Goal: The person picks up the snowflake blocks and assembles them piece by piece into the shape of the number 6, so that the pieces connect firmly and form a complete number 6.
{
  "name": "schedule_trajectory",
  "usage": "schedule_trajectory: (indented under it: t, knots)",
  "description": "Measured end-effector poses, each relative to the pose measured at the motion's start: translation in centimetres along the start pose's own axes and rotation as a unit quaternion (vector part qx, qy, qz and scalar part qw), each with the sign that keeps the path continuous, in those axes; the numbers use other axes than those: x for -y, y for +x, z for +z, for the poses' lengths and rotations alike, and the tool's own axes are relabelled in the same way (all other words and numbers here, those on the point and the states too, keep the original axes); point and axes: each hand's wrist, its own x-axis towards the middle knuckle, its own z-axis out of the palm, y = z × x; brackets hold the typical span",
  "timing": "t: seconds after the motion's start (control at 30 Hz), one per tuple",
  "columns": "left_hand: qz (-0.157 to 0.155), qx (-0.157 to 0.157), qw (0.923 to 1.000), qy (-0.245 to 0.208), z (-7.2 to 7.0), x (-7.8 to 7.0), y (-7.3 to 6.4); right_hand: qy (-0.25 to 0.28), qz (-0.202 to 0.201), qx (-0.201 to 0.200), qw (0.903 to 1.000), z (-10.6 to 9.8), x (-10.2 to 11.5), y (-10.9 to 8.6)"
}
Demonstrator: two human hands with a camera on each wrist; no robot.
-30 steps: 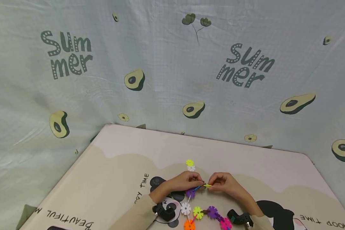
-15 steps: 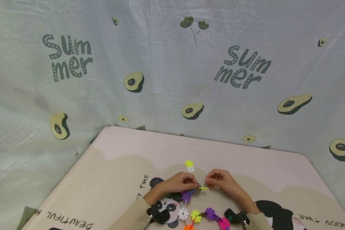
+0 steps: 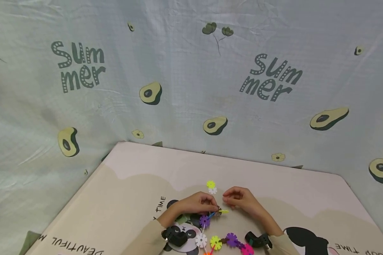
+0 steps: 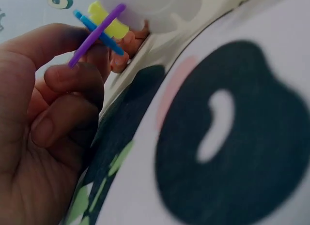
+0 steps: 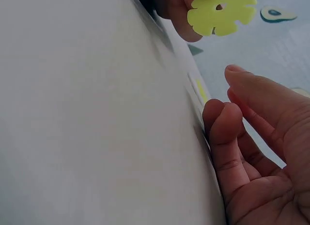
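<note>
My left hand (image 3: 196, 204) pinches one end of a chain of notched plastic discs near its blue disc (image 3: 212, 215) and brown disc (image 3: 217, 211). A yellow disc (image 5: 222, 14) sticks out from that end, edge-on in the head view. From there the chain runs down through a purple disc (image 3: 204, 221), a white disc (image 3: 201, 240) and more coloured ones. My right hand (image 3: 242, 200) is just right of the chain's end, fingers loosely bent and nothing between them. Beyond both hands lie a loose yellow disc (image 3: 211, 184) and a loose white disc (image 3: 212, 191), overlapping.
The chain curves round with a second yellow disc (image 3: 216, 242), another purple disc (image 3: 232, 240) and a pink disc (image 3: 247, 249) near my right wrist. A printed cover with panda drawings lies on the table (image 3: 131, 159). A patterned curtain (image 3: 178, 71) hangs behind.
My right hand has let go of the yellow disc at the chain's end and moved a little back and left. My left hand, holding the chain, has shifted left and slightly nearer.
</note>
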Motion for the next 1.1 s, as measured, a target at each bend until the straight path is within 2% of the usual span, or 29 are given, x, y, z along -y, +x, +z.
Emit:
schedule_trajectory:
  t: [0.27, 0.57, 0.73, 0.93, 1.1]
  knots:
    - [-0.021, 0.004, 0.9996, -0.017, -0.4, 0.2, -0.5, -0.008, 0.002, -0.013, 0.9999, 0.8, 0.0, 1.4]
    - [-0.018, 0.005, 0.9966, -0.080, -0.1, 0.3, -0.5, -0.028, 0.005, -0.041, 0.9988, 1.4, 0.3, 2.9]
    - [-0.016, 0.011, 0.9967, -0.078, -0.2, 0.3, -0.4, -0.033, 0.009, -0.059, 0.9977, 1.6, 0.2, 3.9]
    - [-0.007, 0.011, 0.9976, -0.067, -0.5, 0.2, -0.4, -0.086, 0.015, -0.098, 0.9914, 2.0, 0.3, 5.1]
    - [-0.011, 0.001, 0.9987, -0.049, -0.5, 0.2, -0.5, -0.124, 0.012, -0.103, 0.9868, 2.2, 0.4, 5.6]
